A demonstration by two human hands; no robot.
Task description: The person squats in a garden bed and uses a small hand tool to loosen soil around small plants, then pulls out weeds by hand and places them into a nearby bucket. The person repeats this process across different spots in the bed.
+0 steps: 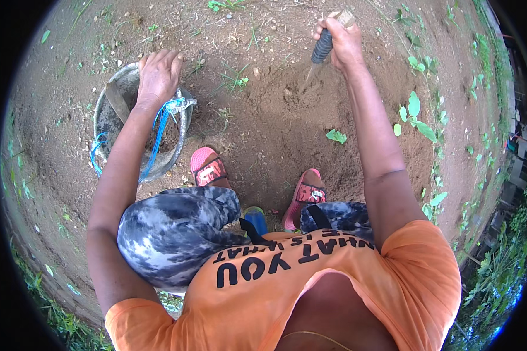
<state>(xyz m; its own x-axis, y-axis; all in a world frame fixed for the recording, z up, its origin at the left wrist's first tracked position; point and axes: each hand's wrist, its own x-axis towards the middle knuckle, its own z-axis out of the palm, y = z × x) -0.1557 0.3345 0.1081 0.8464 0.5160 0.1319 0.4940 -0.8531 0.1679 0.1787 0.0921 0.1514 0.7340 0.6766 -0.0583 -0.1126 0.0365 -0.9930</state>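
Note:
My right hand (344, 41) grips a tool by its dark wrapped handle (322, 46), whose pale end sticks out above my fist. The tool's narrow metal blade (310, 73) points down, its tip at a patch of loosened brown soil (298, 94). At the left, my left hand (160, 74) rests over the far rim of a worn bucket (185, 127), fingers over the edge; whether it grips the rim I cannot tell. Inside the bucket are a flat wooden piece (117, 103) and some soil. Blue plastic strings (160, 127) are tied to the bucket.
My feet in pink patterned slides (211, 169) are on the dirt between bucket and dug soil. A blue and yellow object (255, 219) lies behind them. A loose green leaf (336, 136) lies on the soil; a leafy vine (415, 116) runs along the right.

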